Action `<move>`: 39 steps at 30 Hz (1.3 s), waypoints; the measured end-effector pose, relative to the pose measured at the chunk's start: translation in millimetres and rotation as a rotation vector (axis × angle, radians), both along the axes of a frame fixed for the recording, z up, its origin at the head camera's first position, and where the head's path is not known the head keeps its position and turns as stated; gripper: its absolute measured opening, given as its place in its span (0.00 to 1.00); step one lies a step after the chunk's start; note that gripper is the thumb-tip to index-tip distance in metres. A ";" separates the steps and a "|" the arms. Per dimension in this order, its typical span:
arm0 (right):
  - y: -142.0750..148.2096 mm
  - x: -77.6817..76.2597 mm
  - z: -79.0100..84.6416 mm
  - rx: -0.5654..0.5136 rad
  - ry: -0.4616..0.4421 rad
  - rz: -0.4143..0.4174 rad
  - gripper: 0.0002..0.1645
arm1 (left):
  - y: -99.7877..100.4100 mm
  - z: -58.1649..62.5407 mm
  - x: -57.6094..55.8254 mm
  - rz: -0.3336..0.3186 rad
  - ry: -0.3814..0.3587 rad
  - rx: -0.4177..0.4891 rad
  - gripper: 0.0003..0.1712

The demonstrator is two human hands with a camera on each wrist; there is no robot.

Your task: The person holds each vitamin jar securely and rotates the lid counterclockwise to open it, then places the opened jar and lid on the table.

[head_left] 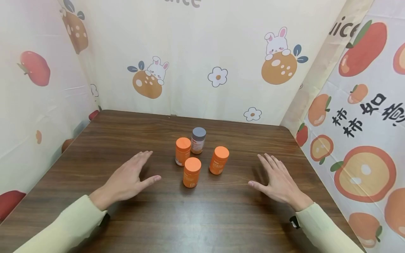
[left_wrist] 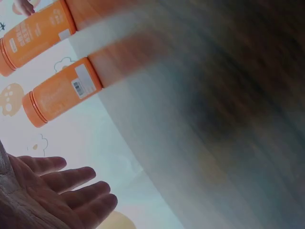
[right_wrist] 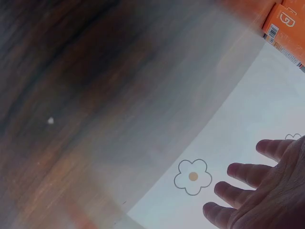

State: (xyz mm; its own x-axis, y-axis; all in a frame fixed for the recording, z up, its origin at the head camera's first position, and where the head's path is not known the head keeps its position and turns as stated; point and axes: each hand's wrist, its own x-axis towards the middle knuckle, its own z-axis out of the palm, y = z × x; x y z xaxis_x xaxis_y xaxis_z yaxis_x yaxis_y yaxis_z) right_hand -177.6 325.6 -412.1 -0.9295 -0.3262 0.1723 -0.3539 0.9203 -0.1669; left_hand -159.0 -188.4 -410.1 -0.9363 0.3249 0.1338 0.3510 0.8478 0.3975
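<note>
In the head view, three orange bottles with orange lids stand upright mid-table: a front one point(head_left: 191, 173), a left one point(head_left: 182, 151) and a right one point(head_left: 219, 160). Behind them is a bottle with a grey lid point(head_left: 198, 140) and a pale label. My left hand point(head_left: 128, 177) hovers left of the group, fingers extended and thumb pointing toward the bottles, holding nothing. On the other side my right hand point(head_left: 278, 179) is held over the table, fingers spread, apart from the bottles. The left wrist view shows two orange bottles beyond the fingers point(left_wrist: 78, 183).
A dark wood-grain table point(head_left: 202, 218) carries the bottles. Printed cloth hangs behind it point(head_left: 190, 91) and along both sides, with fruit and rabbit drawings. Each wrist wears a dark strap near the pale sleeve point(head_left: 326, 228).
</note>
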 end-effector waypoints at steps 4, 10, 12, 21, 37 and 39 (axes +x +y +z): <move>-1.0 0.3 0.5 0.003 0.001 0.000 0.65 | 4.5 0.4 0.6 -0.004 -0.004 0.020 0.57; -2.2 0.5 0.5 -0.001 0.010 0.004 0.66 | 9.1 2.3 1.2 -0.012 0.006 0.049 0.56; -2.5 0.8 0.6 -0.004 0.009 0.004 0.66 | 10.9 2.7 1.1 -0.016 0.008 0.057 0.55; -6.1 3.7 2.4 -0.023 -0.011 0.000 0.67 | 22.7 3.9 3.8 -0.044 0.004 0.100 0.55; -14.0 9.4 1.0 -0.043 -0.023 0.024 0.65 | 36.0 3.9 6.2 -0.050 0.004 0.179 0.51; -15.0 10.0 0.8 -0.047 -0.025 0.030 0.66 | 37.8 3.0 6.5 -0.053 -0.002 0.184 0.51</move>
State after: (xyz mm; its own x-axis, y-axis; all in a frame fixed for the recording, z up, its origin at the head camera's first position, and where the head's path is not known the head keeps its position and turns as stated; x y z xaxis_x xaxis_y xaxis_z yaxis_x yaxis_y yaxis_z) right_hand -167.6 310.6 -411.3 -0.9236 -0.3459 0.1653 -0.3763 0.9003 -0.2187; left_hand -152.5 -150.6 -407.0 -0.9187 0.3441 0.1940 0.3926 0.7409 0.5450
